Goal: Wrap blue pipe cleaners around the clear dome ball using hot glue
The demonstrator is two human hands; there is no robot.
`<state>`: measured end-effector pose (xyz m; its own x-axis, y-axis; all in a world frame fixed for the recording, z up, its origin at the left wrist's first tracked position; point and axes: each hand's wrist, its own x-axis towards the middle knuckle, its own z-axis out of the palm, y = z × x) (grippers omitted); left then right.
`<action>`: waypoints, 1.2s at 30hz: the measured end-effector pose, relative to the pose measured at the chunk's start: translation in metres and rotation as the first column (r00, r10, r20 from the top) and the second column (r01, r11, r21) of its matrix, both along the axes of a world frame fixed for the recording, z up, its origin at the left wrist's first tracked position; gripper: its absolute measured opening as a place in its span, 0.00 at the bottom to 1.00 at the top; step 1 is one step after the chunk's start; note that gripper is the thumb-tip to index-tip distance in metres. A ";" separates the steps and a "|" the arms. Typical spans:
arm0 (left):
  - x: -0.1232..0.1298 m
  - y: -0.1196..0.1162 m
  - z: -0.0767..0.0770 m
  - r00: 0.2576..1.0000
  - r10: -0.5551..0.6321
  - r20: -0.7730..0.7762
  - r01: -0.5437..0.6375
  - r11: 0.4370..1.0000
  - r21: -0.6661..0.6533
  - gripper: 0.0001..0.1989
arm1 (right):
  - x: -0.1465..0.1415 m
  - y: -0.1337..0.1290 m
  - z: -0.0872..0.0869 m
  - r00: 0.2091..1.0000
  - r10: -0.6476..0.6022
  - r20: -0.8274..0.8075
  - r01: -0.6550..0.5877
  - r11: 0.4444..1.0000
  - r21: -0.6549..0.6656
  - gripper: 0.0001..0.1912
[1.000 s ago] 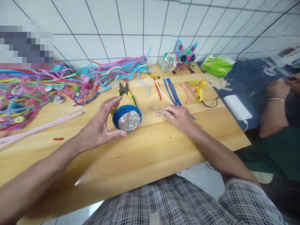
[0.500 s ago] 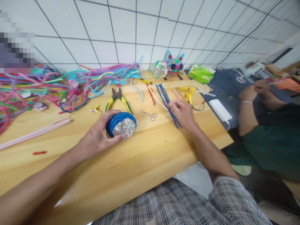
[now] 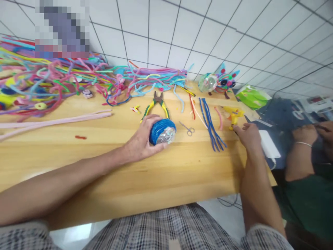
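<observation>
My left hand (image 3: 143, 139) is wrapped round a clear ball partly coiled in blue pipe cleaner (image 3: 158, 130), its uncovered part showing shiny bits. At the right, my right hand (image 3: 248, 137) has its fingers closed at the lower end of the handle of a yellow glue gun (image 3: 233, 116), which lies on the table. Several blue pipe cleaners (image 3: 210, 126) lie between my hands, with small scissors (image 3: 187, 129) left of them. Yellow-green pliers (image 3: 158, 102) rest just behind the ball.
Heaps of coloured pipe cleaners (image 3: 85, 81) spread along the back left. A decorated animal-faced ball (image 3: 226, 83) and a clear ball (image 3: 207, 82) stand by the wall. A green packet (image 3: 252, 97) and a white power strip (image 3: 269, 144) are at right, near another person's arm (image 3: 301, 152).
My right hand has moved right, from the blue pipe cleaners to the glue gun handle. My left hand still holds the ball. The view has shifted, so things appear further right or left.
</observation>
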<state>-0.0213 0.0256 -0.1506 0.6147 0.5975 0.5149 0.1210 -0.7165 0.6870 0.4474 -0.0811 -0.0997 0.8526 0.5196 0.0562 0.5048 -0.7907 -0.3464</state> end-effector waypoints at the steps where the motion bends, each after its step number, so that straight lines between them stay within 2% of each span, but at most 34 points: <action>1: 0.000 0.000 0.001 1.000 -0.021 -0.003 0.021 1.000 -0.010 0.40 | 0.002 0.002 -0.004 1.000 0.010 -0.013 -0.010 0.999 0.039 0.21; 5: -0.001 -0.001 0.001 1.000 -0.014 0.016 0.014 1.000 -0.022 0.39 | 0.008 0.015 -0.011 0.996 0.051 -0.077 -0.034 0.978 0.205 0.15; 7: 0.000 -0.001 0.000 0.999 0.014 0.030 -0.014 1.000 -0.013 0.39 | 0.010 0.022 -0.011 0.992 0.064 -0.105 -0.034 0.963 0.267 0.16; 14: 0.003 0.000 -0.008 0.996 0.093 0.008 -0.093 0.996 0.006 0.42 | 0.007 0.040 -0.009 0.972 0.147 -0.181 -0.075 0.932 0.355 0.19; 17: 0.005 0.001 -0.011 0.992 0.123 0.041 -0.123 0.992 0.005 0.42 | 0.002 0.044 -0.003 0.969 0.181 -0.165 -0.092 0.894 0.439 0.17; 21: 0.008 0.006 -0.018 0.977 0.171 0.126 -0.177 0.983 0.040 0.43 | -0.016 0.045 0.017 0.942 0.298 -0.156 -0.163 0.810 0.563 0.09; 23: 0.010 0.008 -0.021 0.974 0.181 0.137 -0.187 0.982 0.033 0.43 | -0.034 0.043 0.028 0.890 0.428 -0.153 -0.250 0.741 0.623 0.05; 24: 0.010 0.009 -0.022 0.975 0.182 0.129 -0.187 0.982 0.027 0.44 | -0.047 0.041 0.034 0.832 0.534 -0.147 -0.313 0.672 0.671 0.04; 25: 0.010 0.010 -0.023 0.976 0.181 0.118 -0.185 0.983 0.023 0.44 | -0.061 0.039 0.039 0.750 0.641 -0.162 -0.372 0.612 0.698 0.06; 26: 0.010 0.010 -0.024 0.978 0.178 0.106 -0.182 0.983 0.024 0.44 | -0.076 0.037 0.044 0.677 0.711 -0.192 -0.406 0.577 0.708 0.11; 28: 0.008 0.010 -0.022 0.981 0.171 0.091 -0.176 0.984 0.041 0.46 | -0.106 0.030 0.051 0.555 0.789 -0.264 -0.460 0.555 0.693 0.16; 30: 0.005 0.009 -0.019 0.985 0.160 0.072 -0.164 0.985 0.056 0.47 | -0.132 0.021 0.055 0.451 0.841 -0.299 -0.529 0.521 0.669 0.16; 33: 0.002 0.007 -0.013 0.990 0.136 0.028 -0.137 0.990 0.044 0.48 | -0.156 0.011 0.056 0.395 0.873 -0.284 -0.623 0.482 0.616 0.19; 36: 0.002 0.004 -0.009 0.994 0.111 0.017 -0.112 0.992 0.050 0.48 | -0.166 0.007 0.052 0.337 0.904 -0.263 -0.708 0.428 0.561 0.19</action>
<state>-0.0191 0.0298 -0.1595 0.5384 0.6345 0.5546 0.1928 -0.7334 0.6519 0.2812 -0.0743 -0.0479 -0.0458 0.9927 0.1115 0.5157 0.1191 -0.8484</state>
